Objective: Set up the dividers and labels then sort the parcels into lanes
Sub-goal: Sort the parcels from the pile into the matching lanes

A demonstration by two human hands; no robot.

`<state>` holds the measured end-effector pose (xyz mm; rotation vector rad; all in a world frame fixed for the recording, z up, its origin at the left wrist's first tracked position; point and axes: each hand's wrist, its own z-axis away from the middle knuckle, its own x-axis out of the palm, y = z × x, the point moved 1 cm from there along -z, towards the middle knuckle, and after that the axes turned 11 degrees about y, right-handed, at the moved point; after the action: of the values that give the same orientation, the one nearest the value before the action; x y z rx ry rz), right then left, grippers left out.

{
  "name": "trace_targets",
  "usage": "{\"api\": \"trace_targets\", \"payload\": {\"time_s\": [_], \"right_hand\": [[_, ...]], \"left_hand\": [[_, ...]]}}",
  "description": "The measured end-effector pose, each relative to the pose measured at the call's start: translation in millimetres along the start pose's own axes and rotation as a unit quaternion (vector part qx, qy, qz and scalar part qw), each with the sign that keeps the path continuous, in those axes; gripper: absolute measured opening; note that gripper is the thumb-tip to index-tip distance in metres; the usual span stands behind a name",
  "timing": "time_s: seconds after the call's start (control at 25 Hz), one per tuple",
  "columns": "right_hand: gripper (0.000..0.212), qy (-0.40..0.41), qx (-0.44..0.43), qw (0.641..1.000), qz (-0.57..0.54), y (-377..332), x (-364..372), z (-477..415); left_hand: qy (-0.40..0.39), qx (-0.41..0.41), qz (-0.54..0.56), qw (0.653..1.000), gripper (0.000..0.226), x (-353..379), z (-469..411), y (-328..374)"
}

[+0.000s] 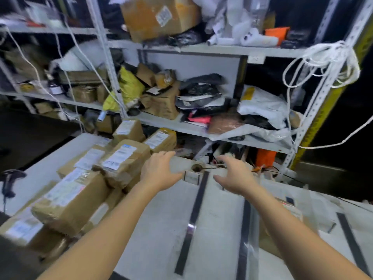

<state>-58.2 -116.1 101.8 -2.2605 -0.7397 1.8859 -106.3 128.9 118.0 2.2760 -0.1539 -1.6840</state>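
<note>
A metal shelving rack (222,50) crammed with bags and boxes fills the background, and in front of it stands the white table (157,229) that serves as the sorting surface. The brown parcels (70,199) are heaped on its left part, labels up, presumably kept off the lanes until sorting begins. Three black divider strips (193,217) run from the near side toward the far edge, well apart, marking out lanes; a brown packet (268,237) seems to lie in one of them, half hidden by the right forearm. The left hand (159,172) and the right hand (236,174) both reach over the far edge, fingers spread and relaxed, grasping nothing. Between them, at the head of the first strip, sits a small label card (190,177), likely placed there to name the lane beside it
</note>
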Motion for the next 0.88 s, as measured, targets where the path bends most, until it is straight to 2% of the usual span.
{"api": "trace_targets", "payload": {"time_s": [0.28,0.56,0.72,0.88], "right_hand": [[0.072,-0.013,0.014,1.000,-0.013,-136,63,-16],[0.072,0.004,0.038,0.999,-0.032,-214,116,-29],[0.067,-0.006,0.088,0.987,-0.131,-237,141,-49],[0.057,-0.027,0.190,0.941,-0.279,-252,168,-70]], "left_hand": [[-0.004,-0.009,0.013,1.000,0.086,-41,-8,-153],[-0.013,-0.029,0.054,0.998,0.071,-57,-36,-235],[-0.059,-0.080,0.111,0.989,0.073,-47,-55,-263],[-0.121,-0.143,0.187,0.964,0.078,-26,-74,-280]]}}
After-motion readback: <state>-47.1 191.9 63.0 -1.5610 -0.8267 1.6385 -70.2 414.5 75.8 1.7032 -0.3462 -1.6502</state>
